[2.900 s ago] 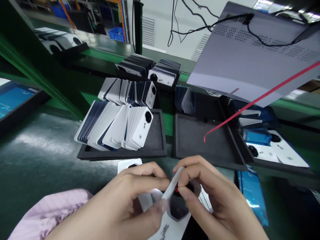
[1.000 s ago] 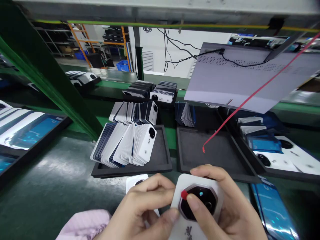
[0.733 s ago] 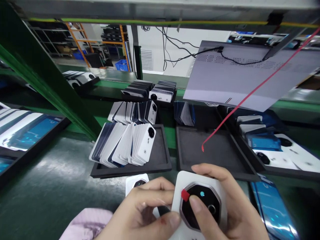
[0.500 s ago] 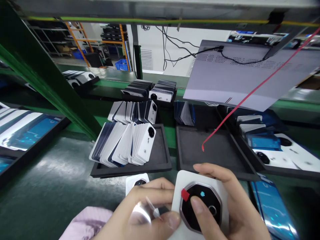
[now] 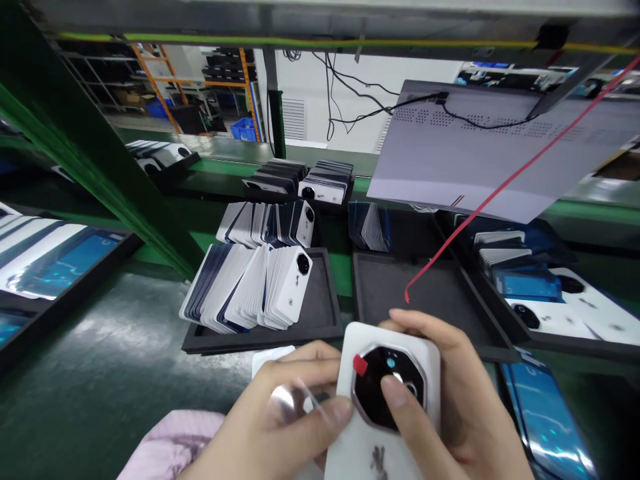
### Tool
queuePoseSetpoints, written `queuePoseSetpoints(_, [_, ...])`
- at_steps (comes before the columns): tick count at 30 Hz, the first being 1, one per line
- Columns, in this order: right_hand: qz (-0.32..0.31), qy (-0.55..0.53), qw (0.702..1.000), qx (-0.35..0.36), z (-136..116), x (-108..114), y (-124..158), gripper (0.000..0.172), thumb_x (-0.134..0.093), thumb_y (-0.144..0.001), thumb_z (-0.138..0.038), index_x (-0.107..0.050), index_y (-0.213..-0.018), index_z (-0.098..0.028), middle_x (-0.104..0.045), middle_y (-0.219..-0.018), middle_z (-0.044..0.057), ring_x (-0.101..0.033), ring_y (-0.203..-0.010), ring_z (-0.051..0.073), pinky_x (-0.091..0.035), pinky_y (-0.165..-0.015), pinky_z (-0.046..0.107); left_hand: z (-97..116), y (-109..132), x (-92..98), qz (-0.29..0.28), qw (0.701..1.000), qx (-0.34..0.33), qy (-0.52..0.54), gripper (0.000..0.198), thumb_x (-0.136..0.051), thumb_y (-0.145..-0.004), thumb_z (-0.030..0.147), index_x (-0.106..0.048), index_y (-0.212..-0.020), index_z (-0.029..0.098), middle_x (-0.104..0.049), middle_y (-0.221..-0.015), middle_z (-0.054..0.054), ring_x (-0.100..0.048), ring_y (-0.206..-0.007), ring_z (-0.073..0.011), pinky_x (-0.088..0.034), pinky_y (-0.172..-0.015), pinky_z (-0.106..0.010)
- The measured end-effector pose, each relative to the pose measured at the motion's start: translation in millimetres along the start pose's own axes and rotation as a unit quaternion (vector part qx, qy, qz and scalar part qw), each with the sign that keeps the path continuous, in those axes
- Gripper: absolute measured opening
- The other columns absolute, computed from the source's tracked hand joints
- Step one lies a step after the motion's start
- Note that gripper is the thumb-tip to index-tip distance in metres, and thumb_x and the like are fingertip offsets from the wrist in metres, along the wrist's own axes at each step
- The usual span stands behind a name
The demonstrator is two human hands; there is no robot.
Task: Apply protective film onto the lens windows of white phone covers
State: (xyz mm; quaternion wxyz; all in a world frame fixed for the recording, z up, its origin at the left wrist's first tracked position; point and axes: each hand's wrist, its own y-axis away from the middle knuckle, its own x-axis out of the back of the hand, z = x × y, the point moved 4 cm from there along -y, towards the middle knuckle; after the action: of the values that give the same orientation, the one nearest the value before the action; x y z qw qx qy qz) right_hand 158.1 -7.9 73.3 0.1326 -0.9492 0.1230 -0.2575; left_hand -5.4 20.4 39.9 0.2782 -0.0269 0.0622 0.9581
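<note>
White cover higher, under right thumb.

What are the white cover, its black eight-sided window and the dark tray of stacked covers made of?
The white cover in the right hand looks like smooth matte plastic: even, no glare. Its black window seems glossy glass or plastic, with a bright reflection. The dark tray looks like soft foam: dull, grainy. The left hand pinches a shiny clear film.
</note>
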Motion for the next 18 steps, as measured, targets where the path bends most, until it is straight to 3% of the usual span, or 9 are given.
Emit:
queuePoseSetpoints(2, [0.067, 0.093, 0.988, 0.104, -2.1, 5.9, -1.6, 0.023, -0.057, -0.096, -0.027, -0.059, -0.118, -0.033, -0.054, -0.123, 0.005, -0.055, -0.113, 0.028, -0.045, -0.090, 0.043, 1.2, -0.2, 4.7, 0.052, 0.996, -0.033, -0.057, 0.023, -0.060, -0.098, 0.030, -0.078, -0.111, 0.036, -0.062, -0.100, -0.002, -0.062, -0.089, -0.0172, -0.053, -0.067, -0.019])
queuePoseSetpoints(3, [0.073, 0.135, 0.976, 0.152, -3.7, 5.7, -1.5, 0.019, -0.059, -0.095, -0.026, -0.061, -0.113, -0.031, -0.052, -0.123, 0.005, -0.050, -0.114, 0.029, -0.043, -0.091, 0.043, 2.1, -0.2, 6.5, 0.076, 0.992, -0.057, -0.082, 0.027, -0.058, -0.099, 0.025, -0.076, -0.114, 0.038, -0.062, -0.102, -0.001, -0.061, -0.088, -0.0156, -0.051, -0.063, -0.015])
queuePoseSetpoints(7, [-0.057, 0.179, 0.945, 0.269, -5.9, -10.6, 0.5, 0.023, -0.066, -0.091, -0.026, -0.063, -0.114, -0.028, -0.049, -0.120, 0.007, -0.045, -0.104, 0.028, -0.044, -0.074, 0.038, 4.8, -0.5, 8.7, 0.125, 0.967, -0.150, -0.161, 0.040, -0.054, -0.098, 0.013, -0.070, -0.121, 0.040, -0.060, -0.105, 0.001, -0.061, -0.082, -0.0109, -0.047, -0.054, -0.009])
queuePoseSetpoints(12, [-0.088, 0.176, 0.940, 0.280, -3.9, -20.6, 0.0, 0.027, -0.067, -0.091, -0.026, -0.062, -0.117, -0.023, -0.045, -0.131, 0.011, -0.041, -0.113, 0.033, -0.044, -0.089, 0.048, 4.3, 0.1, 8.1, 0.133, 0.953, -0.176, -0.209, 0.036, -0.052, -0.096, 0.008, -0.068, -0.118, 0.033, -0.060, -0.105, 0.001, -0.061, -0.086, -0.0106, -0.050, -0.060, -0.009])
queuePoseSetpoints(18, [-0.102, 0.159, 0.952, 0.242, 1.1, -19.5, -1.4, 0.030, -0.070, -0.090, -0.027, -0.059, -0.118, -0.027, -0.047, -0.124, 0.008, -0.045, -0.111, 0.028, -0.049, -0.084, 0.039, 5.6, -0.7, 5.3, 0.135, 0.947, -0.181, -0.230, 0.040, -0.052, -0.096, 0.007, -0.067, -0.121, 0.035, -0.060, -0.104, 0.002, -0.063, -0.085, -0.0081, -0.052, -0.065, -0.007])
